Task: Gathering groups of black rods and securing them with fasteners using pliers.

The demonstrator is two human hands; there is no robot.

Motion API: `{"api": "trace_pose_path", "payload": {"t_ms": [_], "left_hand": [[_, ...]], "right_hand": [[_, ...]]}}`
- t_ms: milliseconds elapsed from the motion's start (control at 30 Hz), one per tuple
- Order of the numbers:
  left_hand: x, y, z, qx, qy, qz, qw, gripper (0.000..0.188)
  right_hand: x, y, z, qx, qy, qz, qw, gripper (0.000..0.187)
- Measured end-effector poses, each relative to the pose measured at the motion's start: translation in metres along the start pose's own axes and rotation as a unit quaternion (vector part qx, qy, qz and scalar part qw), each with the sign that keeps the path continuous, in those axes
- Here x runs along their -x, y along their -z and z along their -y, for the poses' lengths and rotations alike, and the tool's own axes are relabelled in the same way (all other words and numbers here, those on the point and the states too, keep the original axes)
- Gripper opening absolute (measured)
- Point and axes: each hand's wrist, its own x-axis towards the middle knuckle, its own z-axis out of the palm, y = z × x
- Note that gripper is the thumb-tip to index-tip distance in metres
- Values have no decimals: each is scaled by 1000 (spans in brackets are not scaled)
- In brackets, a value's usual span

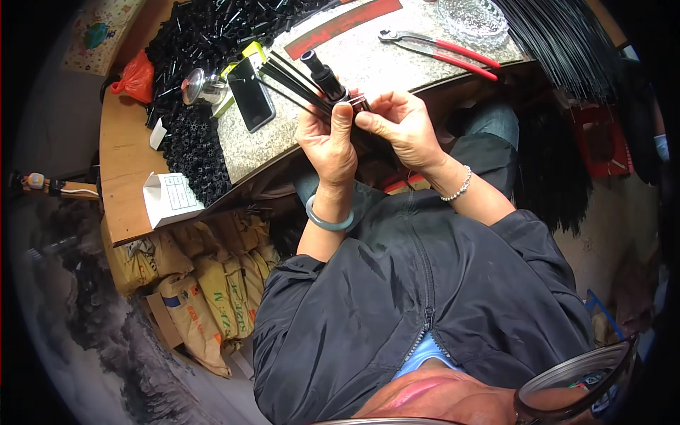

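Near the table's front edge my left hand (pixel 327 150) is closed round a black stepped tube (pixel 323 76), which tilts up and away from me. Several thin black rods (pixel 289 79) fan out to the left from the same grip. Close against it, my right hand (pixel 412 133) has thumb and fingers pinched together at the tube's lower end. A small dark, reddish piece shows between the fingertips there, too small to name. The lower ends of the rods are hidden behind my hands.
A phone (pixel 251 95), a glass jar (pixel 205 88) and heaps of black plastic parts (pixel 195 145) lie left. Red-handled pliers (pixel 446 55), a glass dish (pixel 473 20) and bundled black rods (pixel 559 46) are right. Sacks (pixel 202 304) stand beneath the table; a white box (pixel 170 197) sits at its edge.
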Motion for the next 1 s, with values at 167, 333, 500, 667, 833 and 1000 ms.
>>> {"api": "trace_pose_path", "payload": {"t_ms": [167,333,500,667,833,1000], "left_hand": [[-1,6,4,-4,8,9,1000,33],[1,4,0,45,30,10,998,29],[1,8,6,41,50,23,998,38],[3,8,3,66,67,19,995,42],[5,7,4,61,56,12,996,47],[7,14,7,64,72,36,995,49]], "right_hand": [[-1,-3,7,17,-20,14,1000,10],[-6,4,9,-14,-115,40,992,7],[-8,4,4,-18,-85,41,995,9],[-6,8,7,-24,-120,66,990,10],[-8,4,5,-95,-148,53,983,9],[-13,10,-7,-127,-109,93,981,8]]}}
